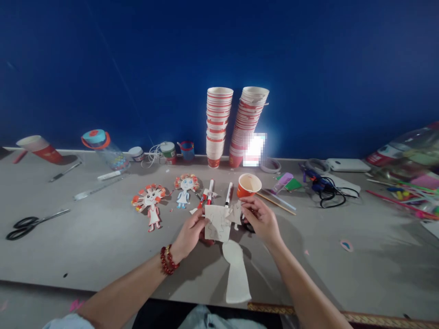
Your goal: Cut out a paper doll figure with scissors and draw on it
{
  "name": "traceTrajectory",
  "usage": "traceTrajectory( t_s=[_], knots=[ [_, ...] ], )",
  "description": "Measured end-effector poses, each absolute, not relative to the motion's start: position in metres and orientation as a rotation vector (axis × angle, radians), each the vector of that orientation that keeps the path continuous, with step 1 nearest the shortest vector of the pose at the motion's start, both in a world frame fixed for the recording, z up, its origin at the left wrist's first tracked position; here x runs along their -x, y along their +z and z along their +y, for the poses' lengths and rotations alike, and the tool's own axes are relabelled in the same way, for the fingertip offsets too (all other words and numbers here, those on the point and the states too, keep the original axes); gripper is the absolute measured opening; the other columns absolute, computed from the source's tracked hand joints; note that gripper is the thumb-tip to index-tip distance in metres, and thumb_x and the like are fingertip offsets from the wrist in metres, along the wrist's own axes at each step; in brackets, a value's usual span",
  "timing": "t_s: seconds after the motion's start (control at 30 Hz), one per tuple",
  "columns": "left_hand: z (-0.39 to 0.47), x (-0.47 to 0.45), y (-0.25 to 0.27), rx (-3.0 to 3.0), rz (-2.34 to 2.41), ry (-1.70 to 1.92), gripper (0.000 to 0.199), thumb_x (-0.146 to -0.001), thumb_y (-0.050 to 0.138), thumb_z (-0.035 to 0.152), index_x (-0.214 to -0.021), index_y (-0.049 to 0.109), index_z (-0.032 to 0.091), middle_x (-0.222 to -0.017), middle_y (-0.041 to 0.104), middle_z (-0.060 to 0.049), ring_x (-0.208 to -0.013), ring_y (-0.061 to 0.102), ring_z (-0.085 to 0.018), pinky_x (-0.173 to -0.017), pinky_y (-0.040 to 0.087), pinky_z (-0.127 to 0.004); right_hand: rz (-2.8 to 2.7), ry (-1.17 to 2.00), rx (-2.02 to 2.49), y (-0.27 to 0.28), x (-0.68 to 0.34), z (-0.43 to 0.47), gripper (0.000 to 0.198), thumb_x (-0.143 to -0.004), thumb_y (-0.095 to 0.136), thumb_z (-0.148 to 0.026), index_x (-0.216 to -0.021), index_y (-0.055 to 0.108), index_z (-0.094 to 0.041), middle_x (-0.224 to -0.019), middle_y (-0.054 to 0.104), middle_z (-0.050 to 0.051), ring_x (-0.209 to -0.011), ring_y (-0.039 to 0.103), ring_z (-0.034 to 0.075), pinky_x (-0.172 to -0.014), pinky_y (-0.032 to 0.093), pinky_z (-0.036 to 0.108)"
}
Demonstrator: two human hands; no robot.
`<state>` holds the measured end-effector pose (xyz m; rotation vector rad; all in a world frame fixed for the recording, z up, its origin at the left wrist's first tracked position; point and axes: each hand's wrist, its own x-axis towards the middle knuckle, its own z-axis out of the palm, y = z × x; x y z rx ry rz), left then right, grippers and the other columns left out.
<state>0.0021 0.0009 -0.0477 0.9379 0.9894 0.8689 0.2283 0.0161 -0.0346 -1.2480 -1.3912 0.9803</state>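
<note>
My left hand (188,235) pinches a pale paper piece (216,224) by its left edge; a body outline is drawn on it in pencil. Close beside it, my right hand (262,220) holds a small paper cutout (235,214) shaped like a body with legs, between thumb and fingers. Whether the two papers touch, I cannot tell. A black loop, perhaps a scissor handle, shows partly under my right hand. Below lies a white paper piece (238,274) with a round top and flared base. Two finished paper dolls, a red one (153,214) and a blue one (183,196), lie to the left.
Two tall paper cup stacks (219,123) stand by the blue wall, with a single orange cup (248,185) in front. Markers (228,194) lie near my hands. Scissors (32,225) and a bottle (106,151) are left; a black cable (329,194) and craft sticks (404,194) are right.
</note>
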Motion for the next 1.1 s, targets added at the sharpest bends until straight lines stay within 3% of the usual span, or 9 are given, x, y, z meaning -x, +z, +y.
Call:
traceTrajectory(
  t_s=[0.7, 1.1],
  knots=[
    [0.0008, -0.0008, -0.0459, -0.864, 0.989, 0.880, 0.040, -0.084, 0.055, 0.037, -0.120, 0.054, 0.021, -0.085, 0.071, -0.004, -0.062, 0.068, -0.019, -0.052, 0.057, -0.031, -1.517, 1.009, 1.236, -0.0352, -0.2314, 0.0149, 0.020, -0.087, 0.058, -0.032, -0.101, 0.062, -0.019, -0.069, 0.059, 0.000, -0.055, 0.051, 0.012, -0.047, 0.039, 0.021],
    [0.0009, -0.0015, -0.0444, -0.856, 0.981, 0.875, 0.043, -0.083, 0.056, 0.039, -0.122, 0.053, 0.021, -0.086, 0.072, -0.004, -0.062, 0.068, -0.019, -0.053, 0.056, -0.030, -1.549, 1.035, 1.235, -0.0335, -0.2292, 0.0134, 0.017, -0.087, 0.056, -0.028, -0.100, 0.062, -0.019, -0.068, 0.059, -0.001, -0.055, 0.053, 0.013, -0.048, 0.041, 0.021]
  ],
)
